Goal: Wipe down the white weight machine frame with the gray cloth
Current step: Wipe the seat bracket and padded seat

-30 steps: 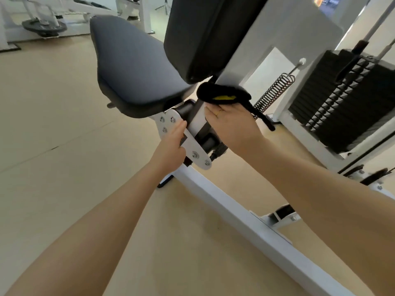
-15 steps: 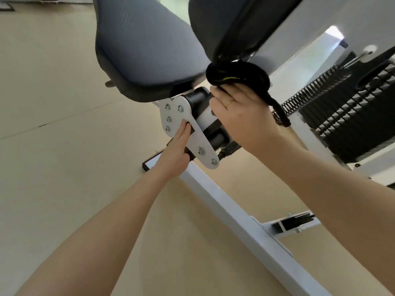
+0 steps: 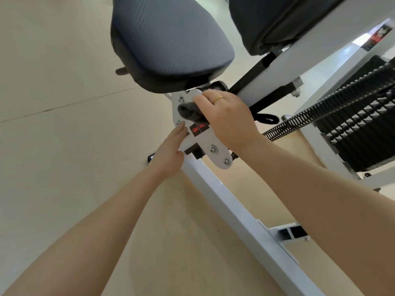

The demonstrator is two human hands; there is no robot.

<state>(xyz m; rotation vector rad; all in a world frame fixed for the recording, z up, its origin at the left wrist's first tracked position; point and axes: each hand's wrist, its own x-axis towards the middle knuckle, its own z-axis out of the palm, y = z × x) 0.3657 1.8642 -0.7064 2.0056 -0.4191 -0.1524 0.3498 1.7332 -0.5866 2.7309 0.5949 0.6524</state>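
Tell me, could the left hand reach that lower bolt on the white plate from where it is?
Probably yes: the left hand rests at the white plate's edge, and nothing covers the lower bolt.

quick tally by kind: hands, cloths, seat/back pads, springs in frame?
Hands: 2, left hand and right hand
Gray cloth: 1, under the right hand on the white bracket plate
Pads: 2, seat pad and back pad
Coil spring: 1
Total: 6
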